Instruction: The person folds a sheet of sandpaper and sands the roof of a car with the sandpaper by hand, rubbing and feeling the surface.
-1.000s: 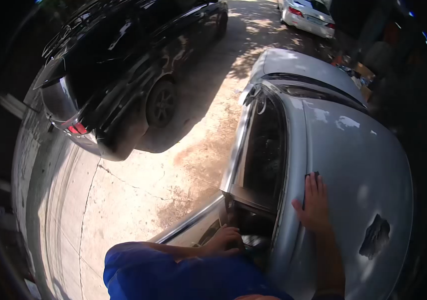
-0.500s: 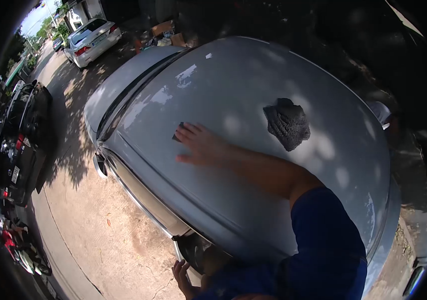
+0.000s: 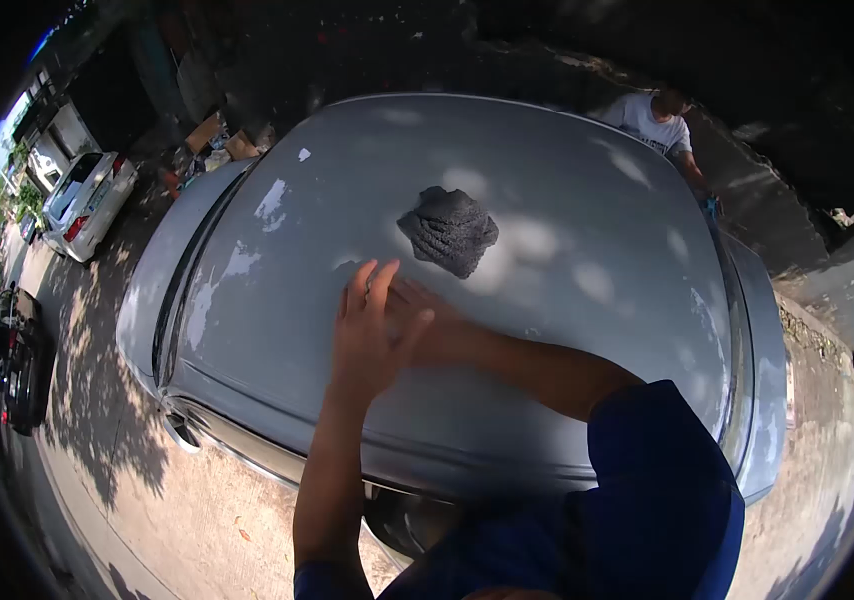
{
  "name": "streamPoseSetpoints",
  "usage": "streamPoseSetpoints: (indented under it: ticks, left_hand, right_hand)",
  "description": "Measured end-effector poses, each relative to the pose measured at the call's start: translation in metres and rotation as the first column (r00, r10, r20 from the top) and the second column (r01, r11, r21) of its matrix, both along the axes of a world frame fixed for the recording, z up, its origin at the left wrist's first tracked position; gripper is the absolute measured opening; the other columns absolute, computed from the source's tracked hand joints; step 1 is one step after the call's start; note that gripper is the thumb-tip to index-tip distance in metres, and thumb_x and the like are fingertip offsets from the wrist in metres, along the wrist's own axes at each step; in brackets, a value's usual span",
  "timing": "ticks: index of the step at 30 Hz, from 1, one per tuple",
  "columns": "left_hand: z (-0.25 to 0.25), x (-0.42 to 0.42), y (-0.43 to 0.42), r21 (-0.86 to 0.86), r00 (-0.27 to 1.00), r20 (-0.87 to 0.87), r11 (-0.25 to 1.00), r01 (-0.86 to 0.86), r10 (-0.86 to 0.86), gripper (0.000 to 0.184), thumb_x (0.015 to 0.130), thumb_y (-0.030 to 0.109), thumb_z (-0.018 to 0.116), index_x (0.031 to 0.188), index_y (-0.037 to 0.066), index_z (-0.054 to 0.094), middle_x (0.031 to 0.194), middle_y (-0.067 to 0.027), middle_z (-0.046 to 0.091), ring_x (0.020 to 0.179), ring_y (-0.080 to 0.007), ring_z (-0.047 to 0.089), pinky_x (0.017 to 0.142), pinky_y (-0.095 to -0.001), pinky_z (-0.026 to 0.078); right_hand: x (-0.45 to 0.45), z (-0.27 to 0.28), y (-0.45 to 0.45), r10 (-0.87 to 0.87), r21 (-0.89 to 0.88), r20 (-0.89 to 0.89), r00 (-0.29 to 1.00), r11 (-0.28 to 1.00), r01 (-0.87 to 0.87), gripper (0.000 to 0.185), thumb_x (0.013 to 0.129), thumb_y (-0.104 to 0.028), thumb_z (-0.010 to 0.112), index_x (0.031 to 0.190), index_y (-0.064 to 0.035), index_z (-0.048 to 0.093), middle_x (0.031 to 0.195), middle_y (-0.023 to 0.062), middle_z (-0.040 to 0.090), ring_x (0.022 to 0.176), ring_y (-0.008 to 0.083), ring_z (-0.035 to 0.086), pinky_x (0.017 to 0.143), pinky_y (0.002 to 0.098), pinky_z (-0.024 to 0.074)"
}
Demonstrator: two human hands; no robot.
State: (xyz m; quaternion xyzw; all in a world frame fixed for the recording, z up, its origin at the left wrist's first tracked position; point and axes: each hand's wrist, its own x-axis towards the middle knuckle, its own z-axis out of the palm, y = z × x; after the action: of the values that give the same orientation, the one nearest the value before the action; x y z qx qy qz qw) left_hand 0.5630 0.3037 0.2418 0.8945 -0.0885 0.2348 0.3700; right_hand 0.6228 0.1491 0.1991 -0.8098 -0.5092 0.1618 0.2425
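Observation:
My left hand (image 3: 372, 335) is raised over the grey car roof (image 3: 527, 400), its fingers spread and holding nothing. Behind it, my right hand (image 3: 435, 325) lies low on the roof, partly covered and slightly blurred. The small dark pad seen under the right fingertips a moment earlier is now mostly hidden by my left hand. A crumpled dark grey cloth (image 3: 449, 232) rests on the roof just beyond both hands, touched by neither.
A person in a white shirt (image 3: 655, 125) is at the car's far right side. The windshield edge (image 3: 182, 290) bounds the roof at left. A white car (image 3: 92, 205) and a black vehicle (image 3: 19, 355) stand on the street at left. Cardboard boxes (image 3: 205, 133) lie beyond the hood.
My left hand has risen from beside the car door to above the roof, near my right hand. The view has swung right, bringing the other person into sight. The cloth lies still.

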Motion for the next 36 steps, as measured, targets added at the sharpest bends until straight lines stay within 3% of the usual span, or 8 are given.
streamPoseSetpoints:
  ticks: [2,5,7,10,17,28,33,36]
  left_hand:
    - [0.005,0.064,-0.041,0.087,0.993,-0.122,0.996,0.008,0.003,0.097,0.084,0.056,0.086,0.162,0.018,0.045,0.167,-0.0278,0.033,0.148,-0.0566,0.036,0.115,-0.0708,0.038]
    - [-0.008,0.145,-0.088,0.073,0.913,-0.396,0.995,-0.072,0.095,0.122,0.067,0.078,0.087,0.169,0.035,0.035,0.178,-0.0255,0.011,0.156,-0.0657,0.012,0.112,-0.0916,0.017]
    - [-0.006,0.16,-0.122,0.137,0.866,-0.475,0.985,-0.104,0.158,0.101,0.069,0.07,0.091,0.154,0.03,0.054,0.174,-0.0233,0.025,0.156,-0.0633,0.015,0.115,-0.0891,0.013]
    - [-0.042,0.173,-0.186,0.043,0.995,-0.083,0.998,0.049,-0.045,0.051,0.07,0.036,0.096,0.11,0.014,0.072,0.138,-0.0114,0.059,0.133,-0.0398,0.049,0.11,-0.0555,0.047]
    - [0.029,0.127,-0.355,0.034,0.812,0.074,0.815,0.578,-0.579,0.039,0.073,0.027,0.09,0.1,0.006,0.071,0.107,-0.0119,0.073,0.097,-0.0369,0.073,0.081,-0.0506,0.059]
    - [0.061,0.212,-0.284,-0.047,0.591,-0.232,0.616,0.787,-0.773,0.084,0.093,0.04,0.084,0.162,0.01,0.047,0.167,-0.025,0.043,0.153,-0.0422,0.045,0.125,-0.0485,0.039]
    - [-0.005,0.139,0.015,-0.03,0.966,-0.209,0.989,0.148,-0.151,0.07,0.102,0.038,0.073,0.16,0.008,0.048,0.162,-0.0231,0.052,0.143,-0.0422,0.055,0.116,-0.0466,0.047]
    - [-0.092,0.036,0.137,0.283,0.897,-0.328,0.937,-0.206,0.296,0.069,0.108,0.048,0.06,0.163,0.01,0.044,0.168,-0.0226,0.043,0.155,-0.0409,0.041,0.125,-0.0519,0.035]
  right_hand:
    - [-0.038,0.017,-0.022,0.019,-0.297,0.201,0.979,0.954,0.043,0.087,0.109,-0.069,0.038,0.165,-0.0015,0.038,0.174,0.0187,0.033,0.163,0.0381,0.027,0.133,0.0509,0.0216]
    - [-0.093,-0.006,-0.087,-0.012,-0.182,0.36,0.933,0.98,0.082,0.089,0.108,-0.066,0.043,0.168,-0.0015,0.03,0.177,0.0184,0.026,0.166,0.0374,0.019,0.134,0.0509,0.0188]
    - [-0.107,0.011,-0.148,-0.191,-0.248,0.314,0.93,0.929,0.275,0.093,0.108,-0.065,0.047,0.17,0.0009,0.025,0.179,0.0187,0.019,0.167,0.0364,0.015,0.135,0.0509,0.017]
    - [-0.117,0.045,-0.274,-0.687,-0.19,0.436,0.582,0.562,0.805,0.089,0.109,-0.064,0.04,0.17,-0.0004,0.025,0.179,0.0195,0.023,0.168,0.0373,0.013,0.136,0.0506,0.013]
    - [-0.086,0.066,-0.419,-0.912,-0.08,0.409,-0.021,-0.058,0.995,0.096,0.107,-0.069,0.036,0.171,0.0013,0.022,0.179,0.0208,0.02,0.168,0.0389,0.01,0.136,0.0492,0.0121]
    - [0.055,-0.019,-0.089,-0.489,0.06,0.179,0.854,0.872,0.486,0.09,0.104,-0.067,0.048,0.16,0.0029,0.04,0.171,0.0184,0.037,0.156,0.0371,0.033,0.134,0.0497,0.019]
    - [0.15,0.006,-0.079,-0.4,-0.16,0.434,0.807,0.847,0.506,0.092,0.107,-0.068,0.043,0.17,-0.0027,0.028,0.178,0.0132,0.027,0.166,0.0312,0.019,0.137,0.0463,0.0118]
    - [0.159,-0.02,-0.005,-0.354,-0.144,0.399,0.846,0.887,0.439,0.096,0.106,-0.073,0.038,0.17,-0.0016,0.027,0.179,0.0155,0.024,0.168,0.034,0.014,0.136,0.0474,0.0099]
